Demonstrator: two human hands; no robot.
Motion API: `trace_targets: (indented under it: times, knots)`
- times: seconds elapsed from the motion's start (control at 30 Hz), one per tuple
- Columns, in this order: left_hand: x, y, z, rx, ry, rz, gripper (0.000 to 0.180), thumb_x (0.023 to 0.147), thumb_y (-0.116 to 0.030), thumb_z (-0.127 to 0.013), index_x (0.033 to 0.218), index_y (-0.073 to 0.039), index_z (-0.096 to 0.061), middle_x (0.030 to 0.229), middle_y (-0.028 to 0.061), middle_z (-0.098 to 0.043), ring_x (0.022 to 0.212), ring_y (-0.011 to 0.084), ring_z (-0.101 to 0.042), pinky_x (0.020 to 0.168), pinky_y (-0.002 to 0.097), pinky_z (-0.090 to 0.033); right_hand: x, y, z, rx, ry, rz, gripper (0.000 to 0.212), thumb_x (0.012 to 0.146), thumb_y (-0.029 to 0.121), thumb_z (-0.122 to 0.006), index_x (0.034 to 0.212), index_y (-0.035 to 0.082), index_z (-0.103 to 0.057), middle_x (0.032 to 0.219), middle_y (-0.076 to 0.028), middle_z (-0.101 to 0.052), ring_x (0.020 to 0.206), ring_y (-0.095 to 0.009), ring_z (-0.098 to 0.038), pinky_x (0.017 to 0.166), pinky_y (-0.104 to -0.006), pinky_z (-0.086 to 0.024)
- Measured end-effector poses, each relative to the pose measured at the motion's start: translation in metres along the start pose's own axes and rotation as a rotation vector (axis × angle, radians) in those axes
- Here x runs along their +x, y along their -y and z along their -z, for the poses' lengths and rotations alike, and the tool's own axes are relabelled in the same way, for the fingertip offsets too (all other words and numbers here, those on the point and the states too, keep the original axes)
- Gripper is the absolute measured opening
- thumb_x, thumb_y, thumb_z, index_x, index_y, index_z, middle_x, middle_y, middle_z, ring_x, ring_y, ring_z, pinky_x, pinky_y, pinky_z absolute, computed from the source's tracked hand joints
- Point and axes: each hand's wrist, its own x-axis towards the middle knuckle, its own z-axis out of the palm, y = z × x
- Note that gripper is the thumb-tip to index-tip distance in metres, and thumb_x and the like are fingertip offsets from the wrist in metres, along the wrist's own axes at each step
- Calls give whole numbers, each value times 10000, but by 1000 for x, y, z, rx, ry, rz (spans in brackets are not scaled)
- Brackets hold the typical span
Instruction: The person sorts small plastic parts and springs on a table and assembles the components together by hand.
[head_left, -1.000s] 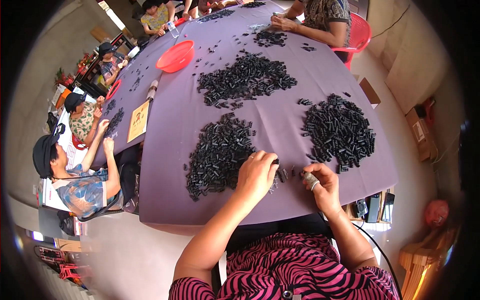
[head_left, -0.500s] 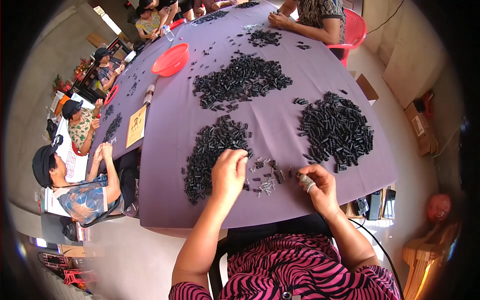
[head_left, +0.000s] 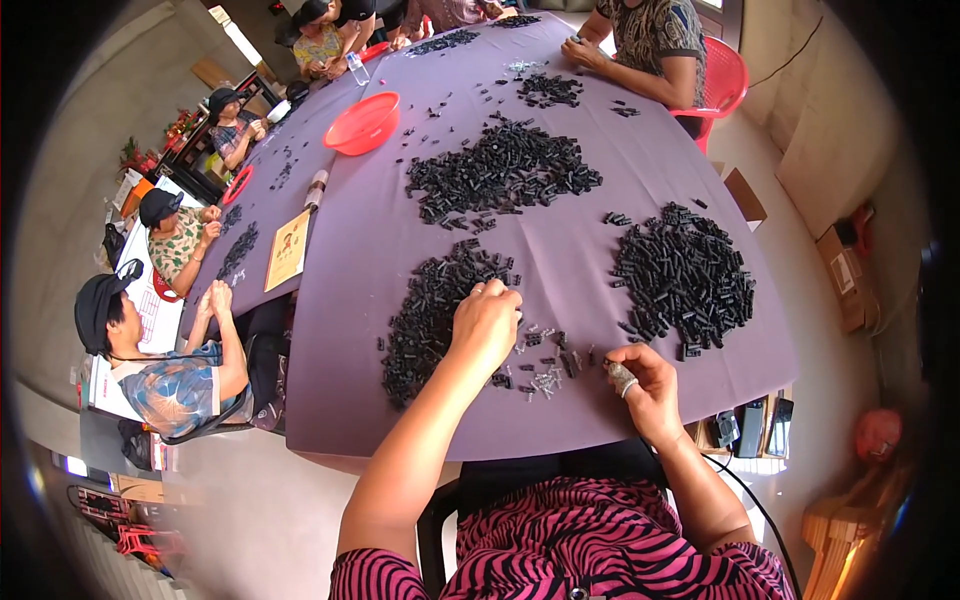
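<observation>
My left hand [head_left: 487, 320] is over the right edge of the near left pile of small black plastic parts [head_left: 428, 325], its fingers curled together. Whatever lies between its fingertips is hidden. To the right, my right hand [head_left: 643, 385] is pinched just above the cloth, a small dark piece barely showing at its fingertips. A pale wrapping [head_left: 622, 378] covers one of its digits. Between the hands lie a few loose black parts and a little heap of clear small pieces [head_left: 547, 380]. Another pile of black parts [head_left: 685, 280] sits beyond my right hand.
A purple-grey cloth covers the long table [head_left: 560, 250]. Farther off are a larger black pile [head_left: 505, 170], a red basin [head_left: 362, 124] and a yellow booklet [head_left: 289, 250]. Several people sit or stand around the table, one [head_left: 170, 360] at the left. A red chair [head_left: 722, 80] stands far right.
My left hand has shifted slightly right and turned palm-down at the pile's edge. My right hand stays pinched in nearly the same place. The whole view has shifted a little.
</observation>
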Motion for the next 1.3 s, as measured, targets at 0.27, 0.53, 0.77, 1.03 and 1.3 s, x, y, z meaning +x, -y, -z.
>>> trace_targets:
  times: [0.27,0.53,0.77,1.03,1.3]
  knots:
    - [1,-5,-1,44,61,22,119,815,-83,-748,898,-25,-685,1027,112,-649,1024,328,-610,876,430,-528,0,-2,0,-35,12,16,178,933,-43,-601,1104,-9,-638,1013,-17,-659,911,-83,-605,826,-230,-477]
    - [-13,-19,20,-131,-107,30,189,864,-26,-697,1040,-42,-629,962,103,-614,869,274,-621,778,386,-515,1,-4,1,-32,28,7,233,897,-107,-575,1103,-21,-641,1043,-12,-641,971,-88,-617,892,-236,-476]
    - [-89,-51,39,-802,-15,259,148,936,-25,-689,1082,-27,-711,907,3,-599,769,69,-553,669,216,-443,0,-5,-1,-122,11,66,158,938,-30,-608,1091,0,-638,990,-20,-662,883,-92,-602,811,-240,-488]
    - [-145,-52,24,-1456,-6,682,116,978,-104,-677,1058,-21,-691,876,42,-699,729,97,-631,664,230,-512,-3,-8,-4,-224,10,82,162,932,-53,-605,1084,-3,-637,981,-5,-642,902,-79,-593,823,-230,-476]
    - [-150,-65,22,-1721,44,818,162,1001,-111,-635,1122,-9,-669,998,124,-736,826,190,-715,747,310,-587,-21,24,-38,-363,159,190,259,847,-106,-634,1072,4,-696,978,-58,-642,906,-145,-639,806,-265,-518]
